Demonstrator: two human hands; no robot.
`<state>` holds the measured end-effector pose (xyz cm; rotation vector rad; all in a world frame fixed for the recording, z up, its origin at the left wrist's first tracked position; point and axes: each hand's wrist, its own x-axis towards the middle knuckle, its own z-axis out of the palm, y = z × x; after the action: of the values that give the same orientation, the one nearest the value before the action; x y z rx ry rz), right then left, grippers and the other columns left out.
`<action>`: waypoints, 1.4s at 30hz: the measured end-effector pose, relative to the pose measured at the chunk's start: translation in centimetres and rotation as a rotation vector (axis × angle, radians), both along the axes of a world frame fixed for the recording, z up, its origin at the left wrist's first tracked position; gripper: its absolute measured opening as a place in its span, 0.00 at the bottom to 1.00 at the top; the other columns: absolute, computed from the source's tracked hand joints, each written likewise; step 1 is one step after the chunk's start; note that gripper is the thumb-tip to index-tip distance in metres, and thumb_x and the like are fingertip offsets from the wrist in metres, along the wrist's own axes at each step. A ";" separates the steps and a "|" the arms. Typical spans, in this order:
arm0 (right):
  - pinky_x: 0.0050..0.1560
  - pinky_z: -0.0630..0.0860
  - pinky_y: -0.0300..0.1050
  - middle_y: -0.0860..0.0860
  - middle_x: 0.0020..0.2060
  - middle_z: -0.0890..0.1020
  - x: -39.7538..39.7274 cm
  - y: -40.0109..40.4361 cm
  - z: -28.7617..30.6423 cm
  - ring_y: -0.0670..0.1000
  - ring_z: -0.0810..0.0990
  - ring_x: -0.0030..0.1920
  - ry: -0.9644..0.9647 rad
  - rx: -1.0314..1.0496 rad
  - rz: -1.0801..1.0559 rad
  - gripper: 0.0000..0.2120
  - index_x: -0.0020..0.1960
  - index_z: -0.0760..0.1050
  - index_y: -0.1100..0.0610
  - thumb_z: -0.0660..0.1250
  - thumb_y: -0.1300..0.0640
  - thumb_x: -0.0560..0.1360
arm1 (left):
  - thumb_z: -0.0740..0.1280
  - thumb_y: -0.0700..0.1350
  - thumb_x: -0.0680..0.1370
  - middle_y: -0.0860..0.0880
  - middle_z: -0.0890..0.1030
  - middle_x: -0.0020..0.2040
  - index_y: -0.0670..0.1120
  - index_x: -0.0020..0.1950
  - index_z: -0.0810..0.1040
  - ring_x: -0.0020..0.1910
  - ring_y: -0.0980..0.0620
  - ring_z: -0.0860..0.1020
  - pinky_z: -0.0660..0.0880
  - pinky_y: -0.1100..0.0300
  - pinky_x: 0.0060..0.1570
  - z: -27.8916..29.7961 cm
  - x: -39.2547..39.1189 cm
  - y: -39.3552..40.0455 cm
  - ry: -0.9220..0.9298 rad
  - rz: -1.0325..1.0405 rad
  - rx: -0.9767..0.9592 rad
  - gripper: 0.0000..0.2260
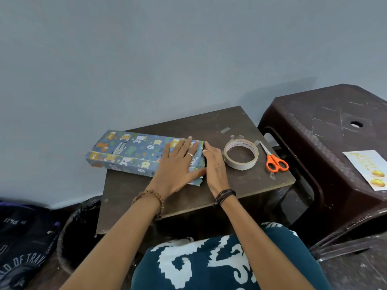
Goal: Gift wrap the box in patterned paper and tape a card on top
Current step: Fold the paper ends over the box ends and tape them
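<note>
The long box [134, 152], already sleeved in animal-print wrapping paper [117, 162], lies across the small brown worktop [209, 191]. The left hand [178, 164] presses flat on its right end, fingers straight and spread, while the right hand [213, 164] pushes in the loose end flap, fingers straight, gripping nothing. That end likely needs creasing, then tape from the roll [240, 153]; the card [365, 169] waits on the stool [326, 130].

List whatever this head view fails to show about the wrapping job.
- Right end of the wrapped box: covered by the left hand and right hand, so the fold's state is hidden.
- Card on the brown stool: writing too small and blurred, right edge cut off by the frame.
- Tape roll: loose end not discernible.
</note>
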<state>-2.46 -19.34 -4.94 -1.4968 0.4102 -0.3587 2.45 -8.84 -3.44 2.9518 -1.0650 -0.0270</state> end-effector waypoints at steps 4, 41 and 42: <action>0.42 0.66 0.17 0.53 0.63 0.68 0.2 -0.3 0.1 0.39 0.70 0.51 0.027 0.012 0.034 0.18 0.70 0.65 0.61 0.52 0.63 0.81 | 0.49 0.63 0.78 0.49 0.42 0.77 0.51 0.76 0.41 0.76 0.50 0.42 0.40 0.44 0.72 0.6 -1.0 -0.8 0.050 0.081 0.018 0.33; 0.40 0.70 0.26 0.46 0.39 0.79 -5.3 -1.4 1.4 0.41 0.76 0.40 0.266 -0.222 0.113 0.10 0.52 0.74 0.53 0.64 0.64 0.73 | 0.63 0.46 0.76 0.48 0.43 0.77 0.65 0.57 0.71 0.75 0.50 0.38 0.31 0.42 0.68 3.3 0.5 -1.2 0.584 0.135 -0.326 0.15; 0.38 0.69 0.23 0.45 0.39 0.80 -5.5 -1.2 1.4 0.39 0.75 0.39 0.253 -0.241 0.130 0.10 0.52 0.74 0.53 0.64 0.64 0.73 | 0.64 0.44 0.75 0.48 0.44 0.77 0.64 0.52 0.72 0.75 0.50 0.38 0.31 0.42 0.69 3.6 0.5 -0.9 0.614 0.114 -0.343 0.14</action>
<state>-7.99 -20.54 -3.57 -1.8037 0.4787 -0.1173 2.96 -9.70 0.18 2.4295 -0.7210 -0.6321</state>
